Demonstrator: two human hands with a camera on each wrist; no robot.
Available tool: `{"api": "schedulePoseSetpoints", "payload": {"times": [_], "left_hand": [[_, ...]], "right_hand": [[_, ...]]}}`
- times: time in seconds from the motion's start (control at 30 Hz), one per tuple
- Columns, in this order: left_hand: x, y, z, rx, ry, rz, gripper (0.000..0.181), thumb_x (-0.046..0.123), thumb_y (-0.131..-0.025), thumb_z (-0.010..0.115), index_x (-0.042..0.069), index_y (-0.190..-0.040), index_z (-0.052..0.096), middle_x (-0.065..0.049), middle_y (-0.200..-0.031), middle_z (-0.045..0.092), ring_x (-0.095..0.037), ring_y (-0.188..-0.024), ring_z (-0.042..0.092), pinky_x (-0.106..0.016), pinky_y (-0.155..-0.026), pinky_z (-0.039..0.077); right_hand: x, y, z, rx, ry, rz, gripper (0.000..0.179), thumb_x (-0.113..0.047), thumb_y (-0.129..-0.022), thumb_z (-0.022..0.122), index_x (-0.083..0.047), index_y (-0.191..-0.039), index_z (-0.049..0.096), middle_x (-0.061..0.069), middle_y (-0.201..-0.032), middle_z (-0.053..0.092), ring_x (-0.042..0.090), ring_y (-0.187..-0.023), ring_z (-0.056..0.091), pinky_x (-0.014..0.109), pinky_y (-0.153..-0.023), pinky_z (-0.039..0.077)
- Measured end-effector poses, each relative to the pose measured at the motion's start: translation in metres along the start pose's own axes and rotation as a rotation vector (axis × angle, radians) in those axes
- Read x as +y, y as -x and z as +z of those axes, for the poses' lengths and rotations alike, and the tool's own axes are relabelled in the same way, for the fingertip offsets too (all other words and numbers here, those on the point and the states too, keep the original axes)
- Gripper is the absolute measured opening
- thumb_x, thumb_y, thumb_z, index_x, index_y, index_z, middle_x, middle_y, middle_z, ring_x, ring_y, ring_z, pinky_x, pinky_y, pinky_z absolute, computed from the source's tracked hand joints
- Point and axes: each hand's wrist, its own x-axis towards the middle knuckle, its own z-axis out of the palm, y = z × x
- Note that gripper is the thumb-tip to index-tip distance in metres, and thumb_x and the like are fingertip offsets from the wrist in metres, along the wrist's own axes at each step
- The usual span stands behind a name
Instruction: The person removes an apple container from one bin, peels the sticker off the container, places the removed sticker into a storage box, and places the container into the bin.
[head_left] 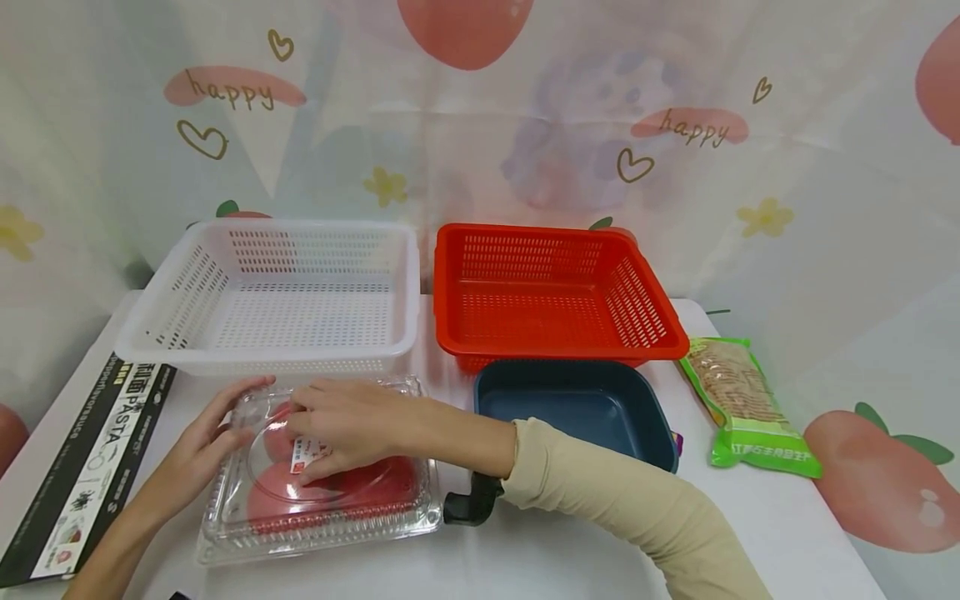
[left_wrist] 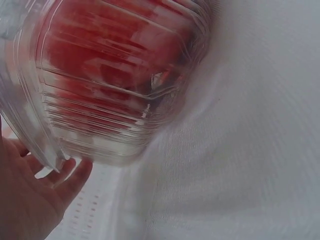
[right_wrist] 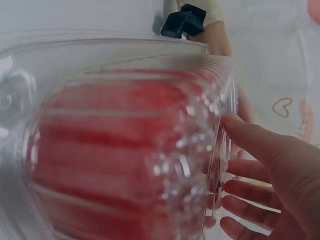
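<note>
A clear plastic clamshell box [head_left: 322, 540] lies on the table, with smooth red rounded contents [head_left: 360, 492] showing through it; their kind cannot be told. The lid bears a white label [head_left: 303, 454] with red print, partly covered by fingers. At the box's left edge my left hand [head_left: 191, 450] holds the corner, thumb over the lid; in the left wrist view its fingers [left_wrist: 75, 182] reach round the rim. My right hand [head_left: 352, 421] crosses over the box and rests spread fingertips on the lid; in the right wrist view its thumb [right_wrist: 250, 132] touches the plastic.
A white basket [head_left: 408, 333] and a red basket [head_left: 442, 333] stand behind. Right of the box sits a dark blue tray [head_left: 577, 408], partly behind my right forearm. A green-edged food packet [head_left: 738, 392] lies far right, a black-and-white pasta box [head_left: 97, 467] far left.
</note>
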Motion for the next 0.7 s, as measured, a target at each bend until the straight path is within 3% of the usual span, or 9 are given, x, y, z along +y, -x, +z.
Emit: {"api": "schedulePoseSetpoints", "payload": {"times": [0.13, 0.4, 0.7], "left_hand": [[-0.001, -0.001, 0.0, 0.003, 0.01, 0.016, 0.056, -0.002, -0.097, 0.043, 0.012, -0.149, 0.033, 0.018, -0.148, 0.039, 0.013, -0.128, 0.037, -0.004, -0.092, 0.036], [-0.002, -0.001, -0.001, -0.004, 0.036, 0.035, 0.055, -0.003, -0.097, 0.042, 0.006, -0.149, 0.031, 0.019, -0.147, 0.038, 0.013, -0.126, 0.04, -0.005, -0.091, 0.038], [-0.003, -0.001, 0.001, 0.001, 0.04, 0.052, 0.054, -0.004, -0.097, 0.041, 0.005, -0.149, 0.031, 0.017, -0.148, 0.039, 0.013, -0.13, 0.037, -0.003, -0.093, 0.034]], "right_hand": [[0.001, -0.003, -0.002, -0.011, -0.03, 0.01, 0.039, -0.054, -0.09, 0.06, -0.026, -0.117, 0.064, -0.007, -0.117, 0.056, 0.007, -0.106, 0.05, 0.015, -0.087, 0.043], [0.007, -0.009, -0.002, 0.006, -0.142, -0.004, 0.019, -0.023, -0.096, 0.057, -0.019, -0.114, 0.063, -0.006, -0.109, 0.059, 0.007, -0.098, 0.052, 0.012, -0.083, 0.042], [0.003, -0.016, 0.002, 0.022, -0.1, -0.003, 0.014, -0.022, -0.099, 0.053, -0.017, -0.11, 0.061, -0.007, -0.104, 0.057, 0.007, -0.096, 0.051, 0.015, -0.086, 0.042]]}}
